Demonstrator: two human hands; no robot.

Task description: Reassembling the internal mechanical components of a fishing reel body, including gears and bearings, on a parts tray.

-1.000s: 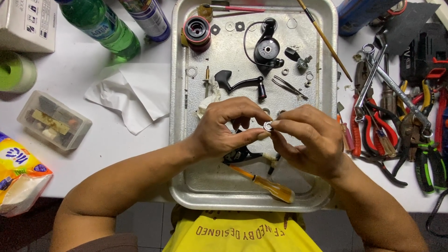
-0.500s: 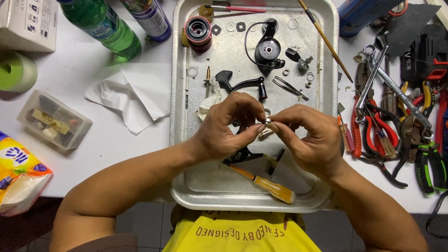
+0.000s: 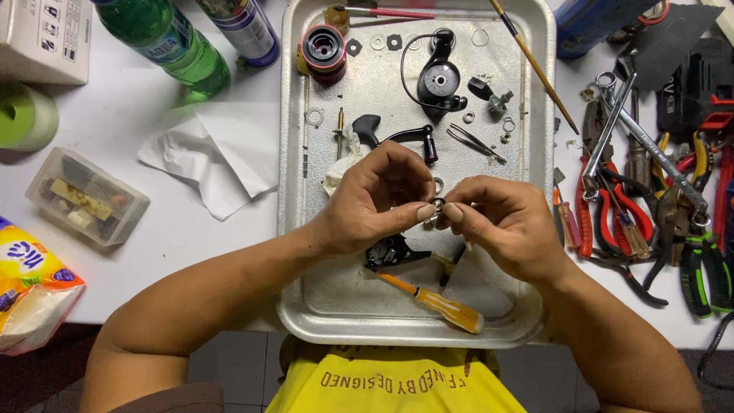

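Since the earlier frame the fingertips have drawn closer together. Left hand [image 3: 378,203] and right hand [image 3: 508,226] pinch a small dark ring [image 3: 438,203], possibly a washer, between them above the metal tray [image 3: 306,252]. An orange-handled screwdriver [image 3: 440,304] lies just below the hands.

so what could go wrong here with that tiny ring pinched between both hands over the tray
1. The small ring is held only by fingertips of the left hand and right hand; it could slip and drop.
2. Dropped, it may get lost among the loose washers on the metal tray.
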